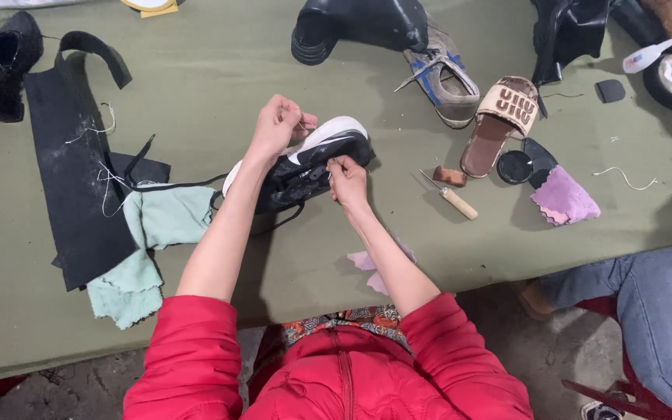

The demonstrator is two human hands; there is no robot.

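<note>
Two hands meet over a black sneaker (305,167) with a white sole, which lies on its side near the middle of the green bench (219,70), its sole turned away from the person and its laces trailing toward a pale green cloth (149,249). The left hand (276,124) is raised just above the sole edge, closed into a loose fist with finger and thumb pinched together, apparently drawing a thin thread, though the thread itself is too fine to make out. The right hand (347,180) rests against the toe end of the shoe, fingers curled and pressed on the upper, seemingly steadying it or gripping a small needle that I cannot see clearly. To my eye this is hand-stitching along the seam where sole meets upper, and doing it well would mean pulling the thread taut in line with the seam, keeping the shoe pinned firmly so it does not roll, and spacing each stitch evenly. Just right of the shoe lie a wooden-handled awl (451,197) and a small brown block (449,176); farther right sit a tan sandal (499,124), a purple cloth (563,198), and a worn grey shoe (446,78). Left of the work, a black leather sheet (71,179) lies flat on the bench.
</note>
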